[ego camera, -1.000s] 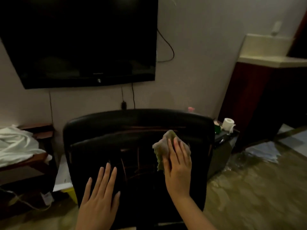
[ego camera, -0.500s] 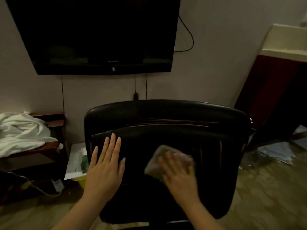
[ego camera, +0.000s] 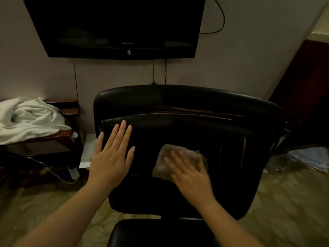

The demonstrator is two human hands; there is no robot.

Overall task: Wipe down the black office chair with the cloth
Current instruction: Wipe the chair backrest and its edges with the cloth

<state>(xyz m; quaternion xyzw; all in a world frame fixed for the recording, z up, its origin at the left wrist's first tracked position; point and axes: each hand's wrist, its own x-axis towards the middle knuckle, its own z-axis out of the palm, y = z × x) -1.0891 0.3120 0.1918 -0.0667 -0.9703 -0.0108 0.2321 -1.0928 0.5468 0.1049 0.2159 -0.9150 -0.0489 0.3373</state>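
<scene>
The black office chair fills the middle of the head view, its backrest facing me and the seat edge showing at the bottom. My right hand presses a pale crumpled cloth flat against the lower middle of the backrest; hand and cloth are motion-blurred. My left hand lies flat on the backrest's left side, fingers spread and pointing up, holding nothing.
A wall-mounted black TV hangs above the chair, cables running down the wall. A dark wooden side table with white bedding stands at the left. A dark red cabinet is at the right. Papers lie on the floor.
My right hand has slid the cloth down from the backrest's upper right to its lower middle. My left hand has moved up the left side. The view has shifted closer and leftward.
</scene>
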